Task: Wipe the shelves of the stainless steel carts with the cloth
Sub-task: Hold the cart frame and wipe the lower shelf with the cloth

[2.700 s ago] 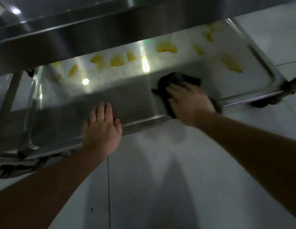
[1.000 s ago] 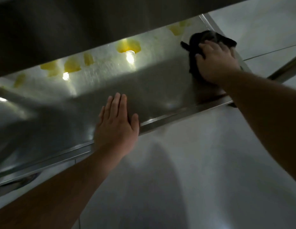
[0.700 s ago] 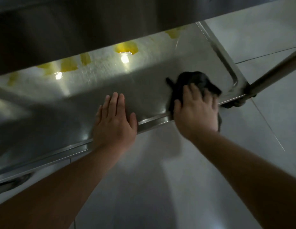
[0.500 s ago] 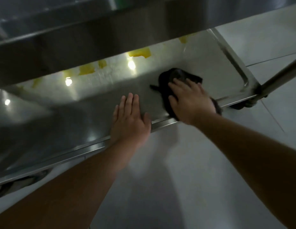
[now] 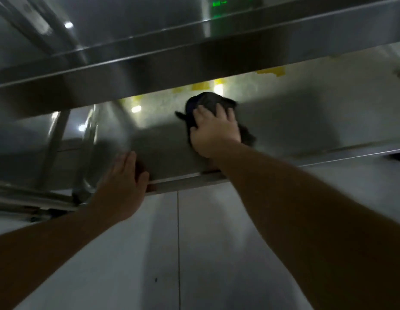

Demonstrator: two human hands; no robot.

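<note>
Head view shows me the right hand (image 5: 213, 130) pressing down on the dark cloth (image 5: 208, 104), fingers spread over it, near the middle of the lower shelf (image 5: 306, 121). My left hand (image 5: 123, 182) rests flat on the front rim (image 5: 187, 177) of that shelf, fingers straight and holding nothing. Yellow spots (image 5: 270, 71) lie along the far side of the shelf. Above it the upper shelf (image 5: 194, 54) crosses the picture. Below is the tiled floor (image 5: 216, 253).
</note>
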